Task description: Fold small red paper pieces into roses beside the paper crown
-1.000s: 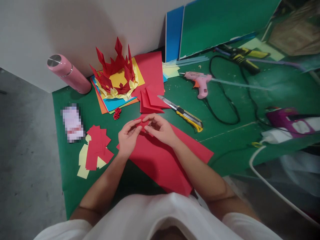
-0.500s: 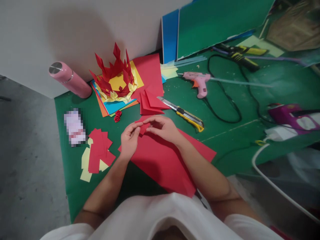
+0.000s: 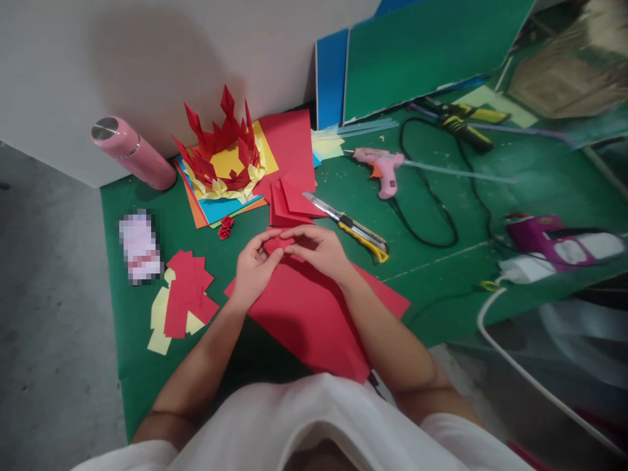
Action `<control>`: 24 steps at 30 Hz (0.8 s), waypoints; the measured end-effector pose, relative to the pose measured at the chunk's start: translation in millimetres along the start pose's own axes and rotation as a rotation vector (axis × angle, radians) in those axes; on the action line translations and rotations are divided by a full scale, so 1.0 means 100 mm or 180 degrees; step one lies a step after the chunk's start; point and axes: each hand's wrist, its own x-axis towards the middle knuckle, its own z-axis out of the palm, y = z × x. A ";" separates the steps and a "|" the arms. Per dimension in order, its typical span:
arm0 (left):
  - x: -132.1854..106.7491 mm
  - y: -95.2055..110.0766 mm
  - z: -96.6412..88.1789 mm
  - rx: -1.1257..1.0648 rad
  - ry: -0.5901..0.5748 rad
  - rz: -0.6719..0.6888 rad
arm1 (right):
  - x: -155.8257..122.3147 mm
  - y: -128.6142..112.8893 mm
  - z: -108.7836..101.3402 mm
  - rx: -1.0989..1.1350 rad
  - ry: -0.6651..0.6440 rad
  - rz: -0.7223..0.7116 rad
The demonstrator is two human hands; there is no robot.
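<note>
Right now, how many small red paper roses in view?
2: upper rose and lower rose, close together on the green table, between the paper crown and left hand. Others may be hidden.

The scene is dimly lit and low in contrast. A broad, soft-edged shadow is cast on the pale wall point(image 3: 275, 39), and darker shade is thrown across the large red sheet point(image 3: 324, 307) and the green table point(image 3: 451, 288) between the forearms point(image 3: 193, 373). A dull gleam is caught by the metal cap point(image 3: 105, 128) of the pink bottle point(image 3: 142, 157). At the left hand point(image 3: 258, 265) and right hand point(image 3: 321, 252), fine detail is softened. Towards the right edge, the brown object point(image 3: 554, 72) is smeared and stretched, and the purple box point(image 3: 532, 232) is blurred. A rectangular item point(image 3: 140, 247) is masked by coarse pixels.
</note>
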 end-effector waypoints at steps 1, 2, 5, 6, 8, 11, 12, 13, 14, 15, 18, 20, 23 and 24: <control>0.02 0.03 0.00 0.0018 -0.0044 -0.0003 | 0.00 0.01 0.00 -0.0005 0.0020 -0.0021; 0.04 0.05 0.01 0.0029 -0.0037 -0.0022 | 0.00 0.01 0.00 -0.0032 0.0053 -0.0040; 0.08 0.06 0.02 0.0075 0.0069 -0.0059 | 0.00 0.01 0.00 -0.0161 0.0120 -0.0080; 0.08 0.05 0.02 0.0100 0.0105 -0.0041 | 0.00 0.00 0.00 -0.0207 0.0106 -0.0092; 0.07 0.01 0.01 0.0157 0.0168 0.0020 | 0.00 -0.02 0.00 -0.0313 0.0050 -0.0122; 0.04 -0.04 -0.02 0.0262 0.0231 0.0072 | 0.00 -0.03 0.00 -0.0508 -0.0050 -0.0185; 0.03 -0.06 -0.04 0.0306 0.0223 0.0077 | 0.00 -0.03 -0.01 -0.0556 -0.0090 -0.0214; 0.03 -0.07 -0.05 0.0366 0.0204 0.0073 | 0.01 -0.03 -0.02 -0.0586 -0.0128 -0.0242; 0.02 -0.07 -0.06 0.0416 0.0184 0.0070 | 0.01 -0.02 -0.03 -0.0600 -0.0168 -0.0264; 0.02 -0.07 -0.07 0.0434 0.0170 0.0070 | 0.01 -0.02 -0.04 -0.0596 -0.0202 -0.0276; 0.01 -0.07 -0.07 0.0402 0.0123 0.0067 | 0.01 -0.02 -0.06 -0.0521 -0.0230 -0.0265; 0.01 -0.07 -0.07 0.0363 0.0134 0.0084 | 0.01 -0.03 -0.06 -0.0434 -0.0233 -0.0260; 0.00 -0.08 -0.06 0.0304 0.0219 0.0119 | 0.01 -0.05 -0.04 -0.0346 -0.0180 -0.0231; 0.00 -0.08 -0.05 0.0291 0.0259 0.0140 | 0.00 -0.05 -0.03 -0.0324 -0.0143 -0.0191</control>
